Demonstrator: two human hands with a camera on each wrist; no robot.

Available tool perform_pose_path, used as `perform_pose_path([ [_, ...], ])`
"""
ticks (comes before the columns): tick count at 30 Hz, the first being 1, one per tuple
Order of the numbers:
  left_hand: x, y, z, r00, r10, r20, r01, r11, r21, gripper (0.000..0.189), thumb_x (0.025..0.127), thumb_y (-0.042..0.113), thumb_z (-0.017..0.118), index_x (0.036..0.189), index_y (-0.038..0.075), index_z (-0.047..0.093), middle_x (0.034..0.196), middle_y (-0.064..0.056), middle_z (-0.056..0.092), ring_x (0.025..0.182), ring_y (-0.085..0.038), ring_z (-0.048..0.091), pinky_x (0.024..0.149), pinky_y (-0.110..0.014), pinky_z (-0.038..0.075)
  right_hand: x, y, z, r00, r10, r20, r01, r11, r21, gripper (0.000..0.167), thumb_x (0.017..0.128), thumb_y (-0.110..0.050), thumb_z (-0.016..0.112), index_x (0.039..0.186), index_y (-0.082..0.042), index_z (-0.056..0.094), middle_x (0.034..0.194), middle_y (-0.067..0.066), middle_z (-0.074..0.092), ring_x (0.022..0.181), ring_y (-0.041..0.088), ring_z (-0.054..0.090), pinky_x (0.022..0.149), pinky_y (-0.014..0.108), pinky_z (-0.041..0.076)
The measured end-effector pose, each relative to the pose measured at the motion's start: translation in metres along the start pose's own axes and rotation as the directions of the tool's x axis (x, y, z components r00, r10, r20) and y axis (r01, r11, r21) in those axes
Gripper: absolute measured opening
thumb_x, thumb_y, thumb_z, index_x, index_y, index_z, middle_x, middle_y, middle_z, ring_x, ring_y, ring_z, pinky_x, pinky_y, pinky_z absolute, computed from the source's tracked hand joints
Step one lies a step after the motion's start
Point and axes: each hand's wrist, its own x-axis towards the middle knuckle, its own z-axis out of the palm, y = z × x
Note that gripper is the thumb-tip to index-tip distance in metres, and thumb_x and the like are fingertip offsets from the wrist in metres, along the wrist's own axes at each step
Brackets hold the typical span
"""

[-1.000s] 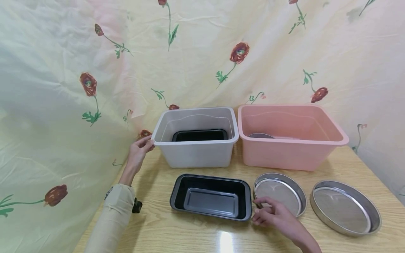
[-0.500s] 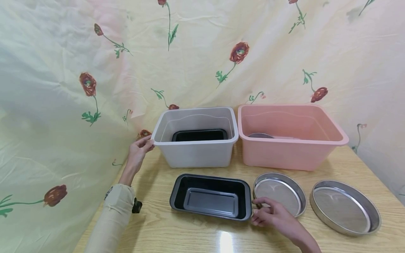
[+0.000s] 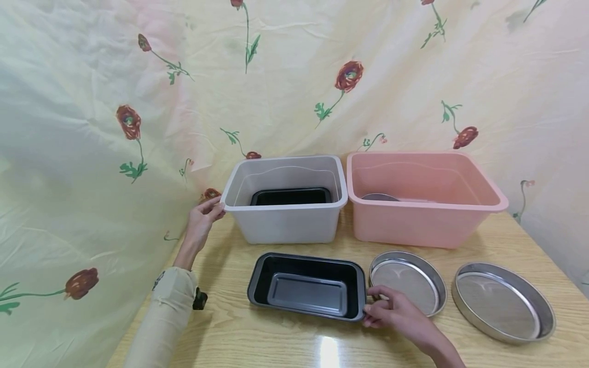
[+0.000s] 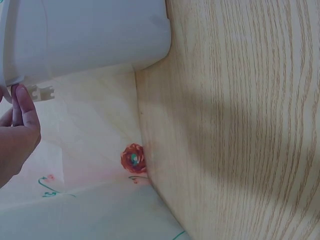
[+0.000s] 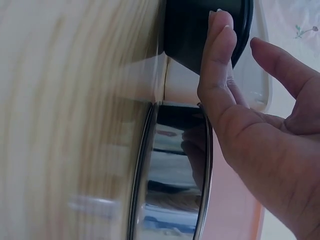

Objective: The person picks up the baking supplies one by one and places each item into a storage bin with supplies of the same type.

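Note:
My left hand (image 3: 204, 217) pinches the left front rim of the pale grey bin (image 3: 285, 225), its fingertips at the lip (image 4: 20, 82) in the left wrist view. A black loaf pan (image 3: 308, 294) sits on the table in front of the bin. At its right end my right hand (image 3: 398, 314) grips the edge. In the right wrist view, the fingers (image 5: 220, 45) lie along the loaf pan's outer wall below the rim, and the thumb tip is right at the rim. Another black loaf pan (image 3: 291, 196) lies inside the grey bin, partly hidden by its front wall.
A pink bin (image 3: 414, 225) stands right beside the grey one, a round metal edge (image 3: 378, 197) showing inside. Two shallow round metal pans lie on the wooden table: a smaller pan (image 3: 407, 281) next to my right hand and a larger pan (image 3: 501, 301) farther right. Flowered cloth (image 3: 285, 102) hangs behind.
My right hand has shifted slightly left, and its thumb has come in onto the loaf pan's rim. My left hand, the bins and the pans have stayed put.

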Motion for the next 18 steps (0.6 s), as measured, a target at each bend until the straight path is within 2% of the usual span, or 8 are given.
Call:
perform_pose_path([
  [11, -0.0004, 0.0020, -0.0002, 1.000, -0.004, 0.008, 0.004, 1.000, 0.000, 0.044, 0.104, 0.005, 0.061, 0.142, -0.016, 0.051, 0.094, 0.005, 0.065, 0.083, -0.004, 0.066, 0.086, -0.019, 0.057, 0.0040, 0.0030, 0.0035, 1.000, 0.002, -0.008, -0.002, 1.000, 0.013, 0.048, 0.102, -0.001, 0.059, 0.133, 0.027, 0.034, 0.098, 0.025, 0.071, 0.084, 0.026, 0.072, 0.077, 0.038, 0.064],
  [18, -0.0008, 0.0019, -0.0001, 1.000, -0.005, 0.005, 0.005, 1.000, -0.001, 0.043, 0.105, 0.005, 0.060, 0.141, -0.016, 0.051, 0.094, 0.005, 0.065, 0.083, -0.005, 0.065, 0.085, -0.017, 0.056, 0.0042, 0.0018, 0.0053, 0.999, 0.024, -0.028, -0.023, 0.999, 0.022, 0.053, 0.101, 0.000, 0.059, 0.135, 0.028, 0.029, 0.098, 0.026, 0.071, 0.083, 0.028, 0.073, 0.078, 0.039, 0.064],
])
